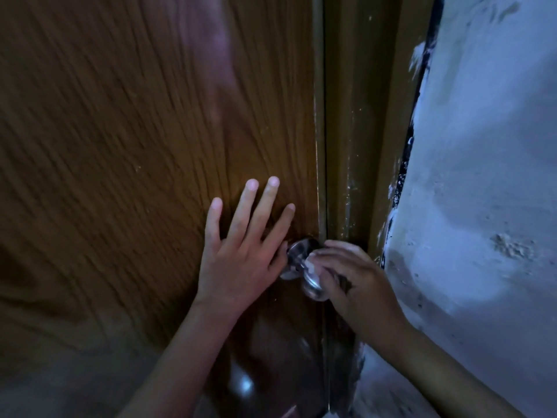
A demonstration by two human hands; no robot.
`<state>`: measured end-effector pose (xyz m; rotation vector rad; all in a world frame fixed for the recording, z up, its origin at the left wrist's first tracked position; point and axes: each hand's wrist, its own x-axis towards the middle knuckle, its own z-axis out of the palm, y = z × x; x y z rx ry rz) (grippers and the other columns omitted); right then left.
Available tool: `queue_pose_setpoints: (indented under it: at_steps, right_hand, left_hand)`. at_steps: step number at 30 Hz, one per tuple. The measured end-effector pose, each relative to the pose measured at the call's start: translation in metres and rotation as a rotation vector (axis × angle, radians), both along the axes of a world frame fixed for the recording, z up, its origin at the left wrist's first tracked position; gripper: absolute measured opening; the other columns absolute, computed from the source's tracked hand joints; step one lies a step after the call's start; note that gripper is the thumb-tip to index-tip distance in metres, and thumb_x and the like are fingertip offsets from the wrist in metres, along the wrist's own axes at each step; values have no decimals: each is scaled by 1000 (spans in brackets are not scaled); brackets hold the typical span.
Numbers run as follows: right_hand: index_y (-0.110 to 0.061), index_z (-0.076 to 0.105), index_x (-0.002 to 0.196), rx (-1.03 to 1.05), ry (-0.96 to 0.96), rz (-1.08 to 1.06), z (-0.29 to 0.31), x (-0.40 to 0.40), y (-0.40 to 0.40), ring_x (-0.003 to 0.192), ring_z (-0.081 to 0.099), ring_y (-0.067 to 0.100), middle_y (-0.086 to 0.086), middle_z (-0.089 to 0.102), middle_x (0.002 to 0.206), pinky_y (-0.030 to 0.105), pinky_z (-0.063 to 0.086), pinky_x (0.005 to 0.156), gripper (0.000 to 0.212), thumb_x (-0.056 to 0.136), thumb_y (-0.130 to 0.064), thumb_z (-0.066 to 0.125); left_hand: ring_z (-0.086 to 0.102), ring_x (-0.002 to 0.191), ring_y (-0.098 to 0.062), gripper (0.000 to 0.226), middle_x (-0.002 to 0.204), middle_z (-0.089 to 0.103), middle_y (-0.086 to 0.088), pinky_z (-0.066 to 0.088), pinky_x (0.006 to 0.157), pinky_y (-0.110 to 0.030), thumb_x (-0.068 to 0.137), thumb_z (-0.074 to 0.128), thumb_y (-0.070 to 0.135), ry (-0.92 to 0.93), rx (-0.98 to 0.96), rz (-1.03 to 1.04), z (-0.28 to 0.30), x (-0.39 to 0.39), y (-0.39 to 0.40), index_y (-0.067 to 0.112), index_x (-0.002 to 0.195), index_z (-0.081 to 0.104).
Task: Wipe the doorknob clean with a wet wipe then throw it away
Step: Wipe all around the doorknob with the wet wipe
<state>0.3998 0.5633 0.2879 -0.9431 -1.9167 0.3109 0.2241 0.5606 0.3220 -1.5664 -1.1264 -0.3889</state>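
Wiping in progress: your right hand (349,276) is cupped over the doorknob (304,267), lower centre of frame.

Your left hand (244,245) lies flat and released on the door (120,131), fingers spread, just left of the knob's base plate. A pale scrap under your right fingers is likely the wet wipe (312,262); mostly hidden, cannot confirm. Risk: the wipe bunching or slipping out as you twist, since little of it shows beyond the grip. Room is tight on the right, with door frame (352,131) and rough wall (482,176) close beside your knuckles; scraping is possible. Open room lies left and below.
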Motion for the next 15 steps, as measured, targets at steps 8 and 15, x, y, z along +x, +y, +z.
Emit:
queue_pose_setpoints:
  at_steps: [8, 15]
  right_hand:
    - [-8, 74, 84, 542, -423, 106, -18, 2, -5, 100, 66, 29, 6, 74, 97, 40, 54, 85, 16, 79, -11, 60]
    - [-10, 72, 92, 50, -68, -9, -1, 5, 2, 97, 55, 11, 7, 73, 97, 23, 45, 82, 19, 82, -15, 56]
  left_hand:
    - [27, 132, -30, 50, 146, 25, -9, 20, 104, -51, 91, 38, 47, 14, -4, 16, -1, -2, 0, 21, 133, 43]
    - [22, 134, -29, 57, 149, 17, -9, 18, 105, -51, 91, 32, 55, 48, -28, 78, -2, -1, 1, 21, 137, 37]
